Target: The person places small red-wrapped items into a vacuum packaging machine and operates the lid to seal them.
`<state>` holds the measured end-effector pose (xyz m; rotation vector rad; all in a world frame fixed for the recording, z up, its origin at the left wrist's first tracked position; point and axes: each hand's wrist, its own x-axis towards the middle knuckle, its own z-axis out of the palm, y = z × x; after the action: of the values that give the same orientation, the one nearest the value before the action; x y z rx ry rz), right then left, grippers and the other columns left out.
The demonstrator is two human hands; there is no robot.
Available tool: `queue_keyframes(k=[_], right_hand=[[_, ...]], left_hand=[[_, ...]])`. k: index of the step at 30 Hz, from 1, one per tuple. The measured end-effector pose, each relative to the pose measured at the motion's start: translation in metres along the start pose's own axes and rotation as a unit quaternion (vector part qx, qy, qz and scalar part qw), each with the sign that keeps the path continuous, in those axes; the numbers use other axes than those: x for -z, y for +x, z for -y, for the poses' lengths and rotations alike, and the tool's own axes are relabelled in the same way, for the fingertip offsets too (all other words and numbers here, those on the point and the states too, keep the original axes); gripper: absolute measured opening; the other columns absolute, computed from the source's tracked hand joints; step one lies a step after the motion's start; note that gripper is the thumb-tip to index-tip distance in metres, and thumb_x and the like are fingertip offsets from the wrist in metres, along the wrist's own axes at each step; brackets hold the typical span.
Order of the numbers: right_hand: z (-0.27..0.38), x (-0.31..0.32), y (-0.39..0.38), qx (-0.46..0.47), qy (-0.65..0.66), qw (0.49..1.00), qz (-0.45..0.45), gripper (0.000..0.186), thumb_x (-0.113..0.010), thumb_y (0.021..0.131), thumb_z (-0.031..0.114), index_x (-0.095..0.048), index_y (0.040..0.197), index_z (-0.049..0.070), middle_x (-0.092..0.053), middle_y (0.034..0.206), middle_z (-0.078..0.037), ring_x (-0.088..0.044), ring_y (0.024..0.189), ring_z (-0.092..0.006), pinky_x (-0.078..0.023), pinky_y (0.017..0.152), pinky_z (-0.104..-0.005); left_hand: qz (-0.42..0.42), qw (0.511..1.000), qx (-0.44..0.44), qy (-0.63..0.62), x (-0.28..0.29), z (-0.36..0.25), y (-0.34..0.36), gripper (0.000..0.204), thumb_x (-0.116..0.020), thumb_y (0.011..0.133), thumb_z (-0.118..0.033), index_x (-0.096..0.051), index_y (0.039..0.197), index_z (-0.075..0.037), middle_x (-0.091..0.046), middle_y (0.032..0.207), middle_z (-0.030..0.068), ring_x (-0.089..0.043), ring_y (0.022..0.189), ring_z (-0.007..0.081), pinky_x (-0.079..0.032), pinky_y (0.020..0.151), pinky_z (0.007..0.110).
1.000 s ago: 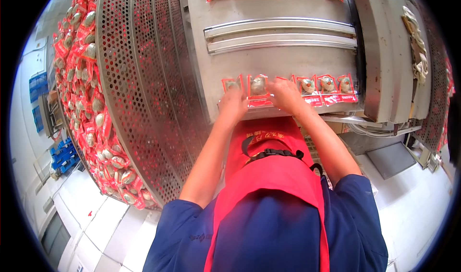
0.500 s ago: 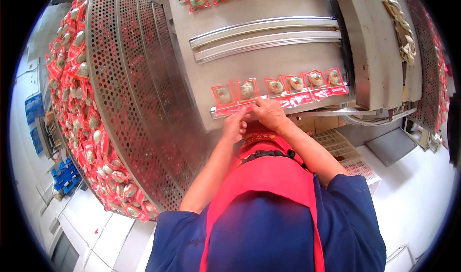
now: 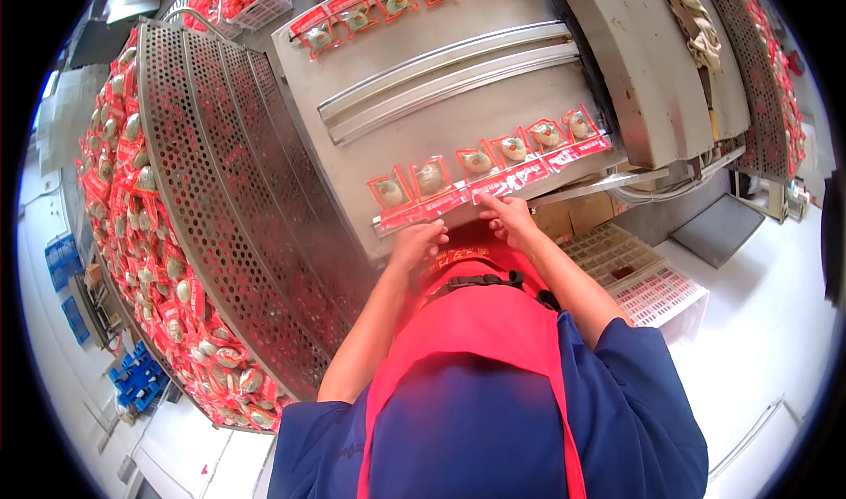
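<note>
A row of red sealed packets (image 3: 480, 166), each with a pale round piece inside, lies along the near edge of a steel machine table (image 3: 441, 102). My left hand (image 3: 419, 242) rests at that edge, fingers curled just below the leftmost packet (image 3: 390, 193). My right hand (image 3: 504, 216) touches the lower edge of the middle packets with its fingertips. Neither hand grips a packet. I wear a red apron (image 3: 480, 323) over blue sleeves.
A perforated metal conveyor (image 3: 229, 208) curves down the left, with many red packets (image 3: 150, 261) heaped beside it. More packets (image 3: 397, 1) line the table's far edge. White slotted crates (image 3: 643, 283) stand lower right on a white floor. Blue crates (image 3: 137, 380) sit lower left.
The view has tilted, so the table and packets appear higher and turned. Both hands have drawn back from on top of the packets to the table's near edge.
</note>
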<state>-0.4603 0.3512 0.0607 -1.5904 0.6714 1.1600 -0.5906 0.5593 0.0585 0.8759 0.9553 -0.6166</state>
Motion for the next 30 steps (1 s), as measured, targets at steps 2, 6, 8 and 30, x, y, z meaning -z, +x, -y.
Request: queue_keyframes(k=[2, 6, 8, 30], right_hand=[[-0.007, 0.001, 0.011, 0.043, 0.084, 0.995, 0.025, 0.030, -0.078, 0.088, 0.031, -0.064, 0.094, 0.004, -0.066, 0.079, -0.004, -0.050, 0.053, -0.0054, -0.033, 0.041, -0.0198], [-0.009, -0.009, 0.017, 0.057, 0.084, 0.995, 0.012, 0.025, -0.076, 0.090, 0.026, -0.064, 0.090, 0.005, -0.067, 0.077, -0.004, -0.051, 0.053, -0.0050, -0.033, 0.042, -0.0199], [-0.002, -0.012, 0.003, 0.056, 0.101, 0.993, 0.007, 0.023, -0.075, 0.090, 0.025, -0.065, 0.090, 0.005, -0.067, 0.077, -0.004, -0.051, 0.053, -0.0051, -0.034, 0.042, -0.0199], [-0.008, 0.053, 0.038, 0.137, 0.107, 0.974, -0.147, 0.032, -0.078, 0.086, 0.030, -0.071, 0.081, 0.000, -0.066, 0.067, -0.006, -0.054, 0.050, -0.0109, -0.040, 0.044, -0.0280]], left_hand=[[0.000, 1.000, -0.013, 0.016, -0.006, -0.008, -0.003, 0.026, -0.071, 0.094, -0.030, -0.069, 0.098, -0.005, -0.069, 0.085, 0.0035, -0.049, 0.054, 0.0054, -0.033, 0.042, 0.021], [-0.029, 0.976, -0.156, 0.148, -0.020, -0.016, 0.001, 0.027, -0.068, 0.095, -0.029, -0.073, 0.099, -0.003, -0.072, 0.092, 0.0041, -0.059, 0.063, 0.0092, -0.045, 0.056, 0.024], [-0.032, 0.948, -0.252, 0.191, -0.037, -0.033, 0.003, 0.025, -0.067, 0.094, -0.026, -0.073, 0.098, -0.002, -0.073, 0.097, 0.0055, -0.063, 0.067, 0.0126, -0.048, 0.060, 0.026], [0.019, 0.661, -0.471, 0.584, -0.086, -0.084, 0.019, 0.046, -0.054, 0.088, -0.008, -0.056, 0.134, -0.008, -0.049, 0.148, 0.0113, -0.062, 0.115, 0.0368, -0.052, 0.093, 0.047]])
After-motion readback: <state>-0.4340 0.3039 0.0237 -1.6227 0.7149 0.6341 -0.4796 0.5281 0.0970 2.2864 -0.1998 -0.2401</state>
